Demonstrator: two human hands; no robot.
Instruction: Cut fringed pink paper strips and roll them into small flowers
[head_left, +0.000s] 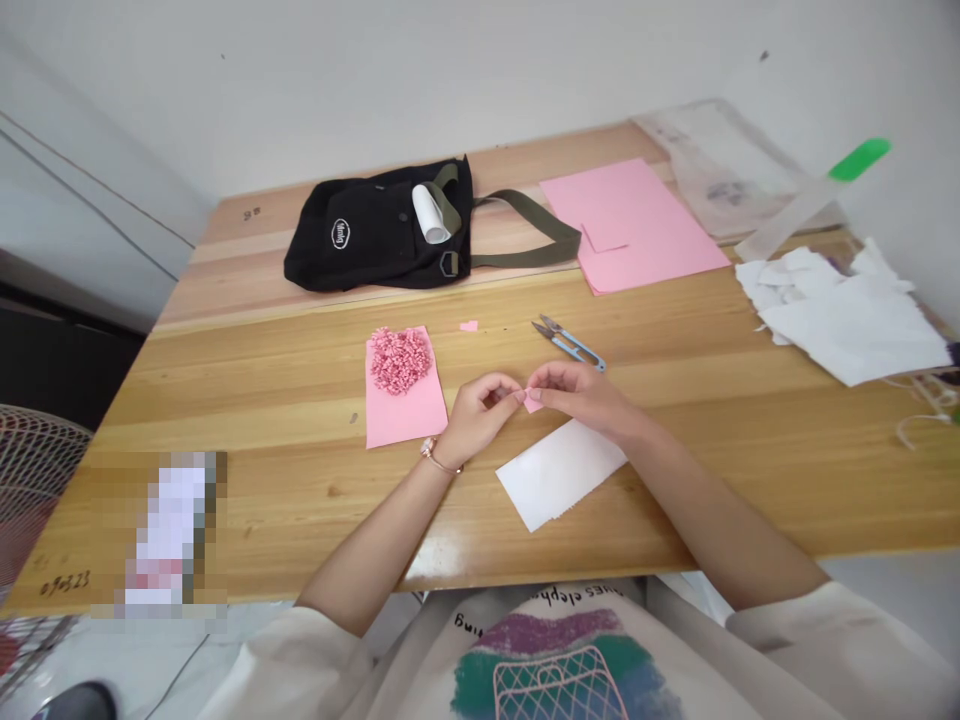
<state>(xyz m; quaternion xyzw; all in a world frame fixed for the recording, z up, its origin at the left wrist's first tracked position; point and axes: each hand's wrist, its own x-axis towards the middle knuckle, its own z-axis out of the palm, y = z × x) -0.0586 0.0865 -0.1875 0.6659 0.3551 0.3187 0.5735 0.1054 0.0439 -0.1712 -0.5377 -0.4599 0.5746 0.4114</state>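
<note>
Between the fingertips of both hands is a small piece of pink paper (533, 403). My left hand (486, 410) pinches its left side, thumb against forefinger. On its right side my right hand (574, 392) is closed in the same way. Just beyond the right hand lie blue-handled thread snips (570, 343). Under the right wrist rests a folded white paper (559, 475). A heap of small pink curled bits (400, 360) sits on a pink paper sheet (405, 420) left of my left hand. One pink scrap (469, 326) lies further back.
A black bag (375, 235) with a white roll (430, 215) on it lies at the back. Large pink sheets (660, 225) are right of it. Torn white paper (847, 310), a green-tipped clear strip (817, 195) and a plastic bag (742, 170) are at the right. Front left is blurred out.
</note>
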